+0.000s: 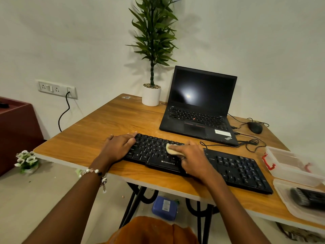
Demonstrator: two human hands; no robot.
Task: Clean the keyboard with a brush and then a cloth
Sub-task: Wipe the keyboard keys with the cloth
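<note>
Orange fabric (151,231) fills the bottom edge, and from either side of it two bare forearms reach up onto the wooden table (98,127). Left hand (119,147) lies flat, palm down, on the left end of the black keyboard (237,169), fingers loosely spread and gripping nothing, a beaded bracelet (95,172) on the wrist. Right hand (191,155) presses down on the middle of the keys, and the pale cloth (171,149) is bunched under its fingers; the fingers curl over it, pinning it to the keys, with a fold of it poking out past the fingertips toward the left hand. Off to the right, well apart from both hands, sits a clear plastic box (290,166), and just nearer, its lid (288,201) holds the dark brush (306,198), blurred. Behind the keyboard stand an open laptop (198,106), a mouse (255,127) and a potted plant (152,85).
</note>
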